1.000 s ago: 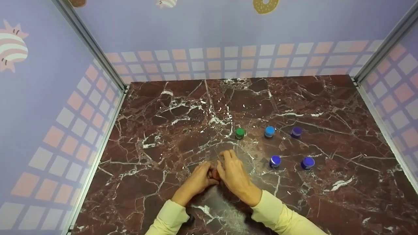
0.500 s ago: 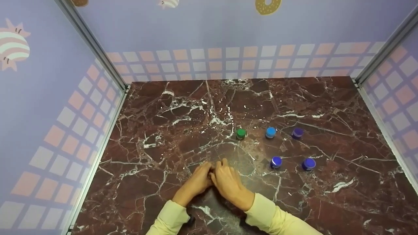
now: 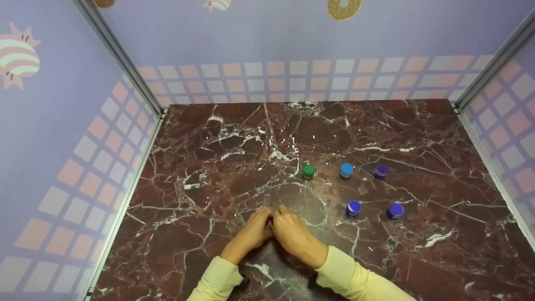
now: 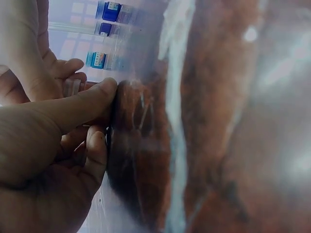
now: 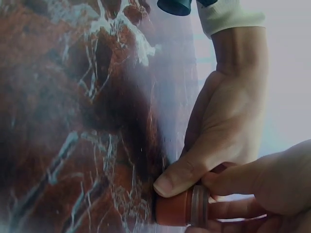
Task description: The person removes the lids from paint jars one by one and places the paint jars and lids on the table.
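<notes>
Low in the middle of the head view, my left hand (image 3: 252, 230) and right hand (image 3: 292, 232) meet round a small orange-red paint jar (image 5: 174, 209), which they hide there. The right wrist view shows the jar upright on the table, with a clear ridged band (image 5: 198, 206) near its top. My left thumb and fingers hold the jar's lower body. Curled right fingers grip its top end, covering whatever cap is there. In the left wrist view both hands close in on the jar, mostly hiding it.
Several similar jars stand to the right on the marbled table (image 3: 234, 184): a green one (image 3: 308, 172), a light blue one (image 3: 346, 170), a purple one (image 3: 380, 171) and two blue ones, the nearer-left (image 3: 353, 208) and the right (image 3: 395, 210). Patterned panels (image 3: 292, 37) enclose the back and sides.
My right hand has shifted left and turned over the jar's top, its raised fingers curling in. The reddish jar, glimpsed between the hands earlier, is now covered. My left hand stays in place.
</notes>
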Demonstrator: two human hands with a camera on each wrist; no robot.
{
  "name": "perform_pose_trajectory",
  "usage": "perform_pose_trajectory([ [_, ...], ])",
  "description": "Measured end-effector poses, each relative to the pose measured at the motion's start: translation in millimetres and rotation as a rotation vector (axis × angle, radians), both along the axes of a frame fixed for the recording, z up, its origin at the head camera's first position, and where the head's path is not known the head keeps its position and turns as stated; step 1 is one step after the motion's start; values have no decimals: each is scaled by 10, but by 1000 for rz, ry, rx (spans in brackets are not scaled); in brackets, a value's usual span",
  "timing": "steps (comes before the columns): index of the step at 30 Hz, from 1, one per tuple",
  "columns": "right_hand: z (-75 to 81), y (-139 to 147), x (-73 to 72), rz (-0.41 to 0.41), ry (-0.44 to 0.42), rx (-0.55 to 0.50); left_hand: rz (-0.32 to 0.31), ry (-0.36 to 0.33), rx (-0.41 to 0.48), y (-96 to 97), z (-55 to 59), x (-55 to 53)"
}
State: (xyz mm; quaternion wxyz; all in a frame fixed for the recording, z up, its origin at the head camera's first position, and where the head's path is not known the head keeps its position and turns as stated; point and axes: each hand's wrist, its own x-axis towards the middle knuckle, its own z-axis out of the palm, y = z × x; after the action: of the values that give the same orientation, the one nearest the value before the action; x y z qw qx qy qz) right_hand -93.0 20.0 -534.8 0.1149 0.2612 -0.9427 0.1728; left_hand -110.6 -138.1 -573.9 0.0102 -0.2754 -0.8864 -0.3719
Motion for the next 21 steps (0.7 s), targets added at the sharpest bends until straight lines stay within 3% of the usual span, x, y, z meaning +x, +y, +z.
perform_pose_trajectory([
  [8, 21, 146, -99, 261, 41, 85, 11, -28, -29, 5, 13, -5],
  [15, 22, 247, -128, 406, -7, 93, 33, -130, -33, 10, 33, -22],
  [21, 9, 315, -144, 440, -34, 41, 2, -21, -18, 6, 14, -22],
])
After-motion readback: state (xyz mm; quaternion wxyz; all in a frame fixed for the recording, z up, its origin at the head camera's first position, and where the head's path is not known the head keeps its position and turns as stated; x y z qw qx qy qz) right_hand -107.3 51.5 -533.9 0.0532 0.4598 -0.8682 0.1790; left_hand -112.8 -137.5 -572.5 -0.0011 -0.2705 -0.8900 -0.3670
